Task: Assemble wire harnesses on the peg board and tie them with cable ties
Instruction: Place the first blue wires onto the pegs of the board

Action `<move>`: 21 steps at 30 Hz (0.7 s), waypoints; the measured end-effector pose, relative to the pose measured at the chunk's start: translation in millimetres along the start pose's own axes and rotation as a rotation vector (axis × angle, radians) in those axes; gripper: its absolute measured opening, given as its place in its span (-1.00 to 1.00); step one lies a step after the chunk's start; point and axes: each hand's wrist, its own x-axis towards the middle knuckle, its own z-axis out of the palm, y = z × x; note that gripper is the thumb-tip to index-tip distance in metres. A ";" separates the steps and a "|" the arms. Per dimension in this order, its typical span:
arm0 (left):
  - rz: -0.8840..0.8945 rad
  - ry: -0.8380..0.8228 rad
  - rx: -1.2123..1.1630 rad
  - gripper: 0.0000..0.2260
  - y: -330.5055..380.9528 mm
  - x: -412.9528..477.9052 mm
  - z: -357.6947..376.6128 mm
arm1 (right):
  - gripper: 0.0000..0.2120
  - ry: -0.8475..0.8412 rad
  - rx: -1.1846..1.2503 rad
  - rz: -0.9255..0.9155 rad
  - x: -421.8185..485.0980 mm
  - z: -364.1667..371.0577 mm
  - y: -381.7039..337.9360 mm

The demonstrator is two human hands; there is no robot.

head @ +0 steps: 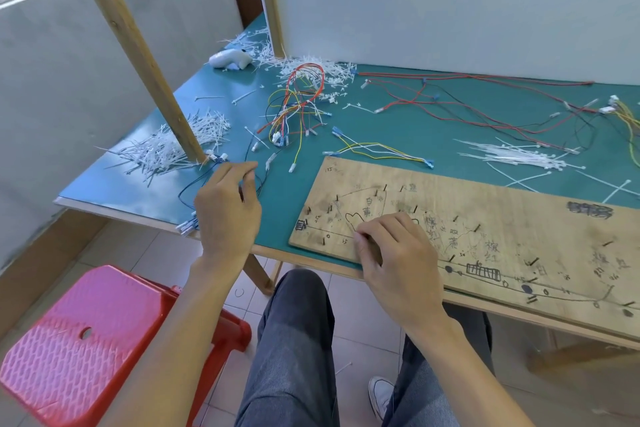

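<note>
The wooden peg board [485, 218] lies on the green table with nails and hand-drawn routes; no wires are on it. My left hand [227, 208] hovers left of the board and pinches thin black and blue wires [194, 184] that trail to white connectors at the table edge. My right hand [394, 253] rests on the board's near left corner, fingers curled, with nothing visible in it. A tangle of coloured wires [298, 104] lies behind my left hand. A short yellow-white-blue harness [377, 151] sits just beyond the board. White cable ties [516, 156] lie at the right.
Piles of cut tie ends [166, 149] surround a slanted wooden post [145, 55]. Long red and black wires [485, 104] cross the far right of the table. A white tool [230, 59] lies at the back. A red stool [90, 340] stands at lower left.
</note>
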 end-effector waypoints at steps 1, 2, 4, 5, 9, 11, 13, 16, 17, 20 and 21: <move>0.009 -0.001 -0.087 -0.86 6.1 -0.5 -3.4 | -0.95 0.001 0.007 0.007 0.5 -0.2 -0.2; -0.010 -0.014 -0.197 -0.88 14.6 -1.9 -7.5 | -0.94 0.003 0.021 0.016 1.4 -1.0 -0.7; -0.089 -0.097 -0.422 -0.92 34.9 -9.9 -15.1 | -0.92 0.012 0.077 0.052 3.4 -2.9 -3.4; -0.111 -0.156 -0.502 -0.94 45.5 -16.7 -17.5 | -0.90 0.023 0.135 0.088 4.8 -4.7 -5.3; -0.165 -0.410 -0.715 -0.94 80.4 -55.9 -11.4 | -0.79 0.050 0.658 0.440 19.1 -29.2 -10.4; -0.163 -0.508 -0.734 -0.92 92.1 -76.9 -4.4 | -0.78 0.011 0.833 0.509 27.5 -46.4 -4.8; -0.187 -0.576 -0.749 -0.91 100.8 -92.2 0.4 | -0.90 -0.075 0.843 0.481 30.4 -60.2 2.9; -0.225 -0.625 -0.772 -0.89 108.6 -105.2 3.7 | -0.99 -0.125 0.921 0.490 26.2 -73.1 13.6; -0.225 -0.646 -0.776 -0.87 110.7 -108.9 3.7 | -0.99 -0.130 0.938 0.500 24.1 -76.2 17.2; -0.220 -0.708 -0.787 -0.86 118.0 -117.8 2.2 | -0.96 -0.140 0.883 0.514 18.2 -82.2 26.7; -0.209 -0.718 -0.776 -0.87 120.0 -119.8 1.8 | -0.96 -0.129 0.875 0.522 17.4 -82.4 29.6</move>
